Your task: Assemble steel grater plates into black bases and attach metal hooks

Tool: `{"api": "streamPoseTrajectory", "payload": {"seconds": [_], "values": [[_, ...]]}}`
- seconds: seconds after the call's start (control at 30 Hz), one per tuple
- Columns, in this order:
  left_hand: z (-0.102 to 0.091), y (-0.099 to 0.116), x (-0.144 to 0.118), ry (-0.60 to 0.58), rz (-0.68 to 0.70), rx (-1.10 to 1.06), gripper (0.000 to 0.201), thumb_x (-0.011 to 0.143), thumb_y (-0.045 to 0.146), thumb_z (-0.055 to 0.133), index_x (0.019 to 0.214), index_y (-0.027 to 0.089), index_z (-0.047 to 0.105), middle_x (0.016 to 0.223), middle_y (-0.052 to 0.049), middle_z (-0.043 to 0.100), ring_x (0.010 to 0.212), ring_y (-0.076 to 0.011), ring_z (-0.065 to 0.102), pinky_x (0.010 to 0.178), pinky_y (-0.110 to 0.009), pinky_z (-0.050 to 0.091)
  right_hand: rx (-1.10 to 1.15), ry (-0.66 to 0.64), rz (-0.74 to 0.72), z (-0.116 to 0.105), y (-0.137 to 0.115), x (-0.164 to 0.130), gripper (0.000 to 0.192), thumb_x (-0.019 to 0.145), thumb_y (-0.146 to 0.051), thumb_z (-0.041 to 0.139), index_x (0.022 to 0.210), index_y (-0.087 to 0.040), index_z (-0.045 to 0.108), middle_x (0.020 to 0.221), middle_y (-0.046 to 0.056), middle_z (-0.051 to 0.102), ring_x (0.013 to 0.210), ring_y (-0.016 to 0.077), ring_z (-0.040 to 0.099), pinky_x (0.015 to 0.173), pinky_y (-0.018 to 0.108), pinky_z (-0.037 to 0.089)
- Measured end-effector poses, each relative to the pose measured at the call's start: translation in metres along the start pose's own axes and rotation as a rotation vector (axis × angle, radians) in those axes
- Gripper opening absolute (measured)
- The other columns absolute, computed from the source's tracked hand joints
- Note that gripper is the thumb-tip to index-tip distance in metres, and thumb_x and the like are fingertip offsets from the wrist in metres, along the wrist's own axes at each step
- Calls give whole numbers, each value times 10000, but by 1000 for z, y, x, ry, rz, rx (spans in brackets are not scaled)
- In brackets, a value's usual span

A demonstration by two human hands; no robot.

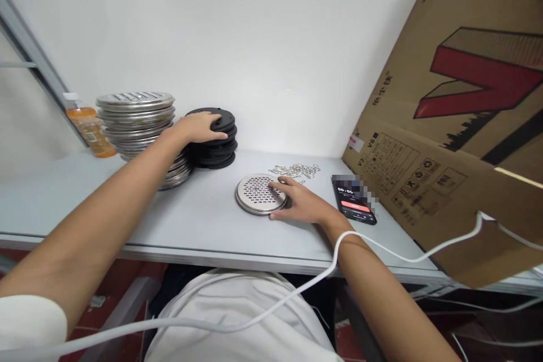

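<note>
On the grey table in front of me lies a round, perforated metal cover point(257, 192) with slotted holes. My right hand point(299, 201) grips its right edge, a finger over the top and the thumb low at the rim. My left hand point(201, 127) reaches out to a stack of black round discs point(216, 155); its fingers are spread across the top disc and the thumb points forward at the side. Left of this stack stands a tall, uneven pile of similar metal covers point(136, 103), partly hidden by my left forearm.
Small metal pieces point(297, 170) lie scattered behind the cover. To the right are a phone point(354, 203) and a big cardboard box point(424, 164). An orange drink bottle point(91, 130) stands far left. A white cable point(271, 311) hangs across the foreground, over my right forearm.
</note>
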State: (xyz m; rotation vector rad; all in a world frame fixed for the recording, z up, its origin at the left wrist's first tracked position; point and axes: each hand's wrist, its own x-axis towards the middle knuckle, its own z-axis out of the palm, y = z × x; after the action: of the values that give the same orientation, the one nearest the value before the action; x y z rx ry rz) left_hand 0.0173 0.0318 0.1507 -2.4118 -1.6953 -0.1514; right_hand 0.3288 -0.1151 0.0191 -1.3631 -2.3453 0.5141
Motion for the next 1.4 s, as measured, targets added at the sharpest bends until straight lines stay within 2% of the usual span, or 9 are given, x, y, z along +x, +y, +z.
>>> {"api": "streamPoseTrajectory", "payload": {"seconds": [0.07,0.23,0.4,0.6,0.7,0.77,1.07,1.23,1.4], "values": [[-2,1,-2,18,14,-7,780,885,653,485,1516,202,400,1552,-130,423,1391,-328,433,1117,-412,355,5,4,-18,-2,2,0,895,701,-609,782,1463,-235,502,1525,179,407,1402,382,428,1151,505,356],[-6,5,-8,63,79,60,596,956,520,447,1463,207,464,1446,-120,544,1276,-305,541,1039,-381,414,30,-11,-9,-1,10,0,924,695,-636,775,1474,-230,487,1568,183,361,1454,379,355,1177,505,315],[0,7,-12,207,95,103,496,1004,382,365,1453,187,450,1377,-158,587,1172,-324,611,948,-405,458,23,-20,-17,-1,11,0,927,708,-633,767,1487,-228,468,1571,184,358,1452,377,361,1178,505,312],[12,5,-15,352,105,150,457,973,192,329,1388,119,507,1308,-209,623,1180,-346,597,1057,-530,363,25,-13,-22,-1,10,-1,919,708,-628,768,1483,-233,474,1576,186,355,1438,385,383,1170,510,324],[11,1,-17,431,105,112,468,955,149,319,1363,157,547,1300,-172,643,1197,-311,587,1128,-516,294,28,-19,-17,0,11,0,925,711,-637,759,1489,-230,467,1588,189,337,1456,377,357,1178,505,310],[9,-1,-18,468,83,92,479,957,162,313,1380,186,537,1318,-144,640,1201,-300,582,1115,-480,322,36,-16,-17,0,12,0,928,705,-641,761,1488,-239,468,1586,182,344,1457,376,355,1178,510,308],[4,3,-22,423,-31,106,430,976,276,348,1348,273,565,1260,-98,680,1145,-316,625,913,-413,438,13,-28,-10,2,11,1,929,717,-653,743,1496,-236,455,1594,178,334,1459,381,350,1182,515,296],[25,10,-30,412,89,122,435,944,199,356,1297,242,607,1290,-93,670,1191,-299,608,950,-425,432,-20,-11,31,6,-2,16,1033,678,-698,749,1518,-199,415,1568,211,365,1471,420,300,1169,563,291],[29,14,-25,342,135,91,465,878,153,438,1308,240,592,1334,-84,644,1225,-288,590,995,-425,422,71,116,-67,9,-2,26,725,861,-600,623,1454,-208,486,1419,152,553,1346,336,487,1127,497,373]]}}
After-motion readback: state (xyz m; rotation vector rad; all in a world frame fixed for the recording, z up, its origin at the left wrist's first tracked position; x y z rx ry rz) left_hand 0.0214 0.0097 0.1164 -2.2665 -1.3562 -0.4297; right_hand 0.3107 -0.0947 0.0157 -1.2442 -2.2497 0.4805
